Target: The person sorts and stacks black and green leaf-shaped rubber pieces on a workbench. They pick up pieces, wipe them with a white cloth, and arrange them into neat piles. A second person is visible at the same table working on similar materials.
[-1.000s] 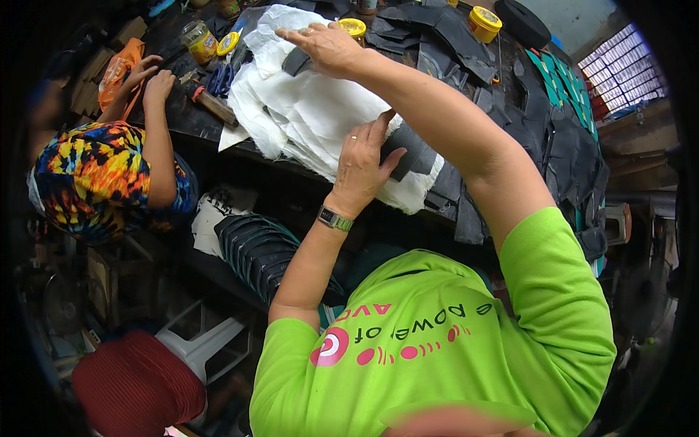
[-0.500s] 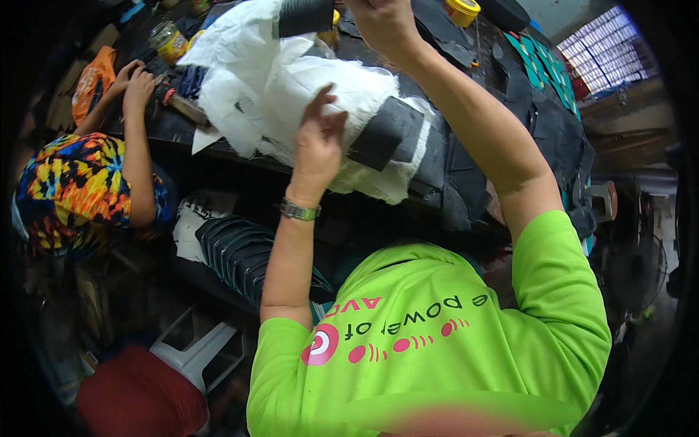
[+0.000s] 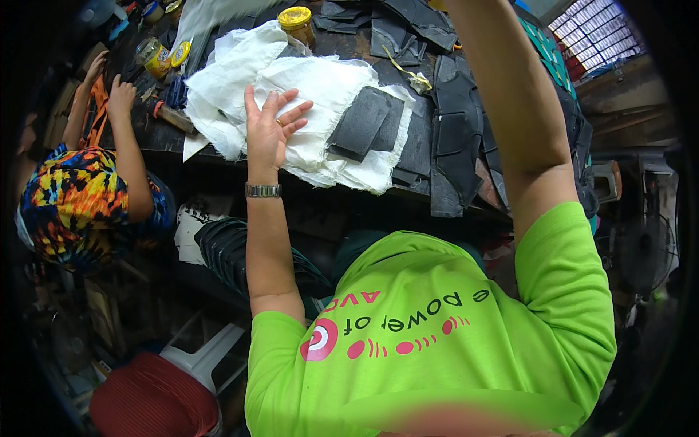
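My left hand (image 3: 271, 135) is held palm up with its fingers spread over a heap of frayed white cloth (image 3: 313, 84). Nothing lies in its grip; whether it touches the cloth I cannot tell. On the heap's right side lie dark grey-black rectangular pieces (image 3: 360, 122), one overlapping another. My right arm stretches past the top edge, so its hand is out of sight. Another piece of white cloth (image 3: 218, 16), blurred, shows at the top, beyond the heap.
At left a co-worker in a multicoloured shirt (image 3: 80, 193) has hands over the table beside orange material (image 3: 96, 113). A yellow-lidded jar (image 3: 295, 25), a glass jar (image 3: 151, 58) and a wooden-handled tool (image 3: 173, 116) surround the cloth. Black cut pieces (image 3: 457, 131) lie rightward. A red-covered stool (image 3: 153, 397) stands lower left.
My left hand has moved left and its fingers have spread. My right hand has gone out past the top edge. The lifted white cloth and dark piece have left the heap's upper side.
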{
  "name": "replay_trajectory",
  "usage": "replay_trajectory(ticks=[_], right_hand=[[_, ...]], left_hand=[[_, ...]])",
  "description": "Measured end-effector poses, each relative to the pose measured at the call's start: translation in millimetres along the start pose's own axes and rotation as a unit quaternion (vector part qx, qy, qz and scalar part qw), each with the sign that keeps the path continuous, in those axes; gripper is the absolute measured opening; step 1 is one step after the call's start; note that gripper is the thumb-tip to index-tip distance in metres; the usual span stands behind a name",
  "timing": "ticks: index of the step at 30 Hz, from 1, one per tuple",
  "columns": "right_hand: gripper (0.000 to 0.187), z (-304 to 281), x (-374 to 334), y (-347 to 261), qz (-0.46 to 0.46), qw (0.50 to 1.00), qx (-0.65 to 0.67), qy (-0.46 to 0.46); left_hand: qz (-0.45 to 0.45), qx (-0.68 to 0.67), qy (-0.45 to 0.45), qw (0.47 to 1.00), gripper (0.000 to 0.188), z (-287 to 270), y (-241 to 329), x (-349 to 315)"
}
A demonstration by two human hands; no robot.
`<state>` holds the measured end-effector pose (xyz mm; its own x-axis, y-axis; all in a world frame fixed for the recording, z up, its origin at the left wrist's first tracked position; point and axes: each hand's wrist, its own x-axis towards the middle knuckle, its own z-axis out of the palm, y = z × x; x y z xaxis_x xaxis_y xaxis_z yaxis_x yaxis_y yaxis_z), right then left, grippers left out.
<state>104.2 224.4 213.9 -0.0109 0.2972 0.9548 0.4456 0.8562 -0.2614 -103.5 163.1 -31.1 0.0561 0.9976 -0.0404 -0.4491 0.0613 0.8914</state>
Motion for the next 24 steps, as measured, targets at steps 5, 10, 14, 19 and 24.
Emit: replay_trajectory(ticks=[5,10,14,19,24], right_hand=[[0.05,-25.8,-124.0,5.2,0.072,0.947,0.041,-0.309],[0.071,-52.8,-207.6,10.5,0.19,0.832,0.018,-0.522],[0.088,-70.2,-207.6,5.2,0.17,0.84,0.01,-0.515],[0.078,-83.4,-209.9,-24.3,0.189,0.932,0.033,-0.308],[0.071,-115.6,-225.4,-55.9,0.296,0.934,0.049,-0.193]], left_hand=[[0.022,-0.168,-0.074,0.983,0.063,-21.7,-5.1,2.8],[0.076,-0.139,0.135,0.978,0.062,-34.7,3.7,-2.3],[0.269,-0.032,0.159,0.949,0.045,-22.4,19.5,-6.4],[0.324,0.107,0.153,0.928,0.029,20.3,20.6,-42.6],[0.146,0.164,0.032,0.975,0.014,71.3,-8.9,-99.9]])
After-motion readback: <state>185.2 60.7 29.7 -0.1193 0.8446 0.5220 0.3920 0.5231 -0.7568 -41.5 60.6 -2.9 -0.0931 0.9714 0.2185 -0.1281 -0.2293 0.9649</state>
